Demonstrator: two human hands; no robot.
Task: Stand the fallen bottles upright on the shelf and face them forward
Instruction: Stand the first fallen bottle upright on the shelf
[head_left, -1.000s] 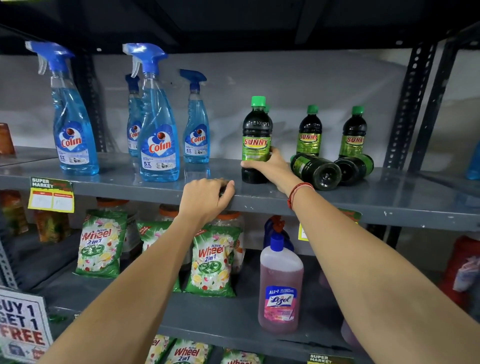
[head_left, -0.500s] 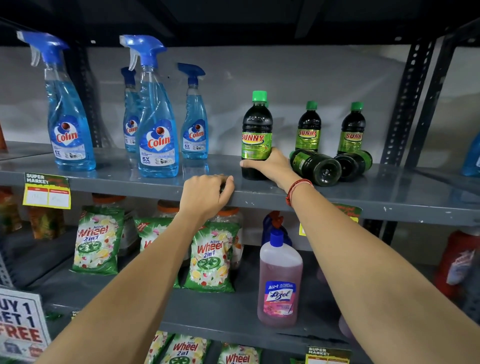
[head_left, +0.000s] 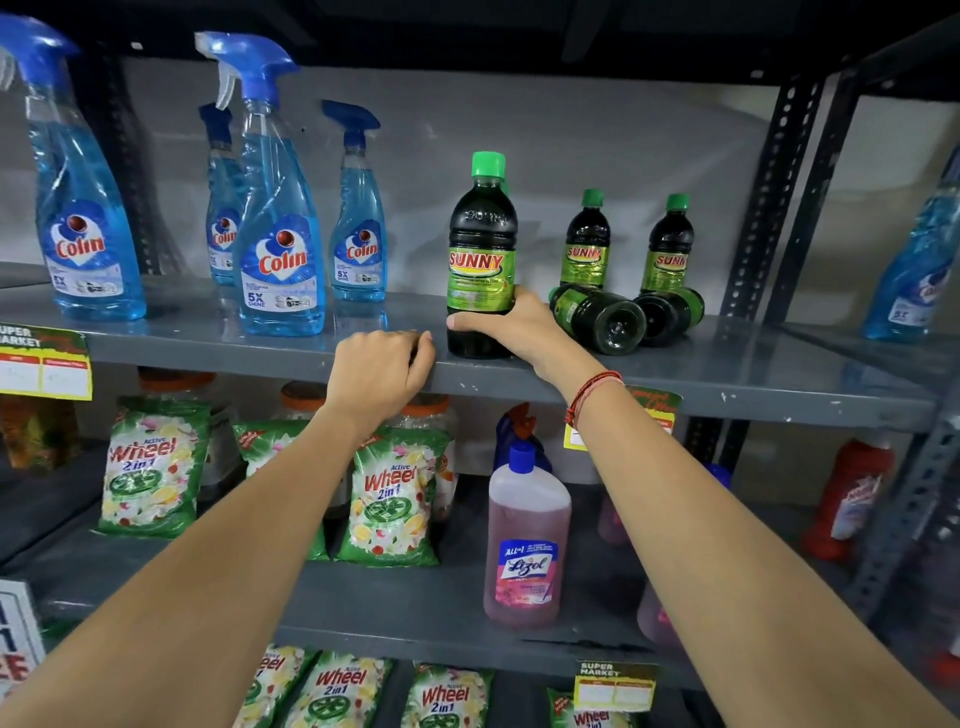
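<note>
A dark Sunny bottle with a green cap stands upright at the front of the grey shelf, label facing me. My right hand grips its lower part. Two more Sunny bottles lie on their sides just right of it, bases toward me: one beside my hand, the other further right. Behind them two Sunny bottles stand upright. My left hand curls over the shelf's front edge, left of the held bottle.
Several blue Colin spray bottles stand on the left half of the same shelf. Below are Wheel detergent packets, a pink Lizol bottle and orange-lidded jars. A black upright post bounds the shelf at right.
The view has shifted slightly. My right hand stays on the upright Sunny bottle and my left hand stays on the shelf edge.
</note>
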